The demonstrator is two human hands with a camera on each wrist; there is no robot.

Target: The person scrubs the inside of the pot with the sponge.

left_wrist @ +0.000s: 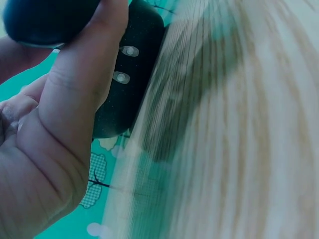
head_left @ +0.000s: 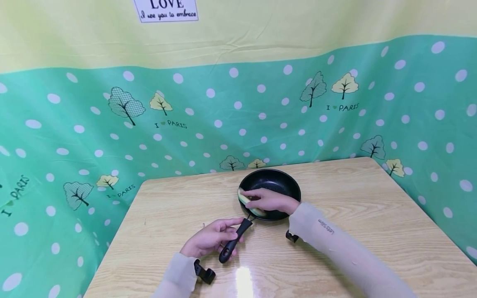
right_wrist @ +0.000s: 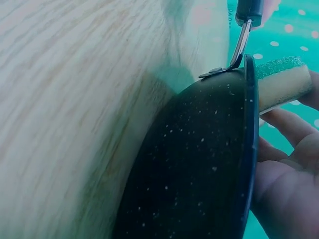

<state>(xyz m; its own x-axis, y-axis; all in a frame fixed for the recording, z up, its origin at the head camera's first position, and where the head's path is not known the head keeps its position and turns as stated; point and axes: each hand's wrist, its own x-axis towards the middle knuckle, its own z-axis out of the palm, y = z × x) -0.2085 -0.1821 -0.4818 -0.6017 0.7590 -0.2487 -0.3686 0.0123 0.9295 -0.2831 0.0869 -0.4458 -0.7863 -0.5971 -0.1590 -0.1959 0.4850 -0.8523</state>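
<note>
A black frying pan [head_left: 269, 179] sits on the table with its handle [head_left: 238, 238] slanting toward the person. My left hand [head_left: 213, 236] holds that handle, thumb on the near side and fingers around behind. In the left wrist view, the rounded handle end [left_wrist: 50, 20] is close to the camera, and two rivets show on the pan's side [left_wrist: 130, 64]. With my right hand [head_left: 271, 200] I grip a pale sponge with a green scouring layer [right_wrist: 283, 85] at the pan's left inner edge. From the right wrist, the speckled outside of the pan [right_wrist: 194, 159] hides part of the fingers.
The light wood-grain table [head_left: 179, 203] extends around the pan on all sides. Behind it and along both sides hangs a green dotted curtain [head_left: 208, 107] with printed trees. A black camera mount [head_left: 205, 274] sticks out at the left wrist, another [head_left: 292, 236] at the right.
</note>
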